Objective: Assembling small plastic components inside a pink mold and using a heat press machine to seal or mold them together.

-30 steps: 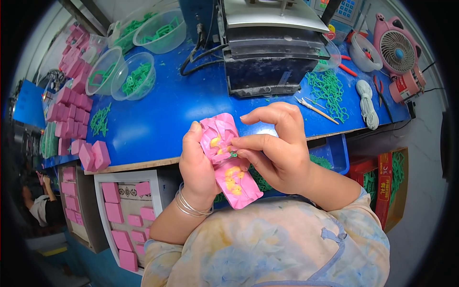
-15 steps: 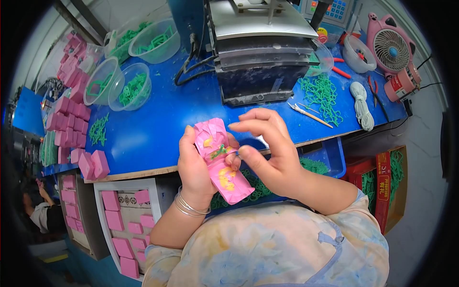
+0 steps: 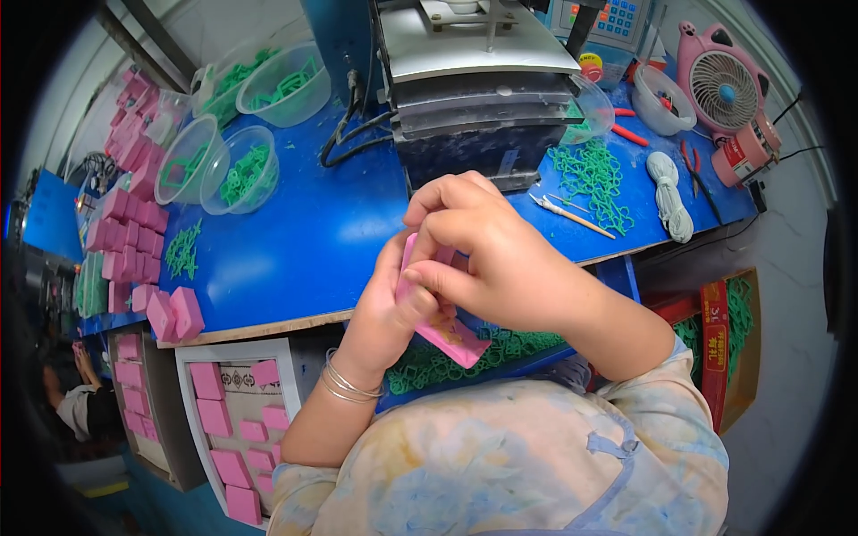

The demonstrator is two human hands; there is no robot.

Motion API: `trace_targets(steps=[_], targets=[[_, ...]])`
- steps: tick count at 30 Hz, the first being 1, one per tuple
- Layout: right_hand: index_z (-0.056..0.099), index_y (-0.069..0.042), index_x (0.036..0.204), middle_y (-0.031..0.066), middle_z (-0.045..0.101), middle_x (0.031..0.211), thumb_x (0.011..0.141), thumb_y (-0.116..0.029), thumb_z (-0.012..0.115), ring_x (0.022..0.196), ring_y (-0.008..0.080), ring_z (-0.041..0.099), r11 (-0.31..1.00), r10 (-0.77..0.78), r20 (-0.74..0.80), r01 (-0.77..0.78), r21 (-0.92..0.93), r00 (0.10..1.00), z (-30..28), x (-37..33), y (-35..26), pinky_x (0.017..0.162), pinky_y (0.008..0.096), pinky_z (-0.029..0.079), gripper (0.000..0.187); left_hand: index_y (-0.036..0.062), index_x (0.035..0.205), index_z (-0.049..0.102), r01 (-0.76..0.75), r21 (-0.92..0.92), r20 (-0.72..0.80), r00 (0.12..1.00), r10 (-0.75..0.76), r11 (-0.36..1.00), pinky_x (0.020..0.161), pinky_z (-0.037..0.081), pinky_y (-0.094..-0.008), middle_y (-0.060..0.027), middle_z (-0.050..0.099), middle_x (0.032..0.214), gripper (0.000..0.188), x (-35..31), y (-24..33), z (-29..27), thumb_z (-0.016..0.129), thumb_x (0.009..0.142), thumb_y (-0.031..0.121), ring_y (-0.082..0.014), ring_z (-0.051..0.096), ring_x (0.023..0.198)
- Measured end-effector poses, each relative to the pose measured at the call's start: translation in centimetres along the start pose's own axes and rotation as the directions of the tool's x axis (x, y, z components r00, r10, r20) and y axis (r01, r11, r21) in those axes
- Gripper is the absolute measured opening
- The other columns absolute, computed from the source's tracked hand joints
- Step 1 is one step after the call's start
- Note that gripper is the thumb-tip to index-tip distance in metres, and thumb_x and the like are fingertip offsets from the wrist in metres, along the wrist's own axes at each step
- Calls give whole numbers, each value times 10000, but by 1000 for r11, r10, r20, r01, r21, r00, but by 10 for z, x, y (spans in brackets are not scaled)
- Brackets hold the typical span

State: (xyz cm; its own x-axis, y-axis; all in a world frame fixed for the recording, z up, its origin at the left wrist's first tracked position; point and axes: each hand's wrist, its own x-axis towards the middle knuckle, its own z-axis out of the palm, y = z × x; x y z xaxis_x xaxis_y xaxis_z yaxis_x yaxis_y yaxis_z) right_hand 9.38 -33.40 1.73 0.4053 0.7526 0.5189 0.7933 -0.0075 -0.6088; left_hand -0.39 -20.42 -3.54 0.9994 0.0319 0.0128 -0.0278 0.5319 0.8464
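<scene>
Moved left across the pink block [image 3: 465, 350] since the earlier frame, a right hand [image 3: 478, 237] curls over it, its grip narrow and any contents too hidden to tell, while the left hand [image 3: 375, 308] clasps the block beside the blue table [image 3: 304, 246], above heaped green pieces [image 3: 420, 371].

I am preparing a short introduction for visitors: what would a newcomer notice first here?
Probably the pink piece with yellow patches in the middle, held in the left hand, with the right hand bent over it. Next, perhaps, the piled pink blocks at the left and the pink fan at the back right of the blue table.
</scene>
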Motion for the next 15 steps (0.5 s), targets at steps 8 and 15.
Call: trace_targets(steps=[8, 15], targets=[[564, -14, 667, 108, 527, 909, 599, -123, 588, 892, 275, 477, 911, -205, 145, 243, -334, 968, 20, -1, -27, 784, 387, 361, 130, 31, 1165, 476, -304, 731, 176, 949, 261, 610, 800, 472, -306, -73, 535, 1056, 398, 9, -12, 6, 632, 801, 73, -210, 547, 939], [581, -37, 677, 80, 536, 917, 635, -139, 658, 916, 264, 481, 952, -156, 159, 191, -240, 975, 13, 6, -17, 819, 387, 351, 135, 34, 1142, 510, -195, 461, -72, 964, 255, 866, 744, 487, -302, -73, 558, 1013, 302, 5, -22, 4, 519, 908, 223, -196, 566, 871]])
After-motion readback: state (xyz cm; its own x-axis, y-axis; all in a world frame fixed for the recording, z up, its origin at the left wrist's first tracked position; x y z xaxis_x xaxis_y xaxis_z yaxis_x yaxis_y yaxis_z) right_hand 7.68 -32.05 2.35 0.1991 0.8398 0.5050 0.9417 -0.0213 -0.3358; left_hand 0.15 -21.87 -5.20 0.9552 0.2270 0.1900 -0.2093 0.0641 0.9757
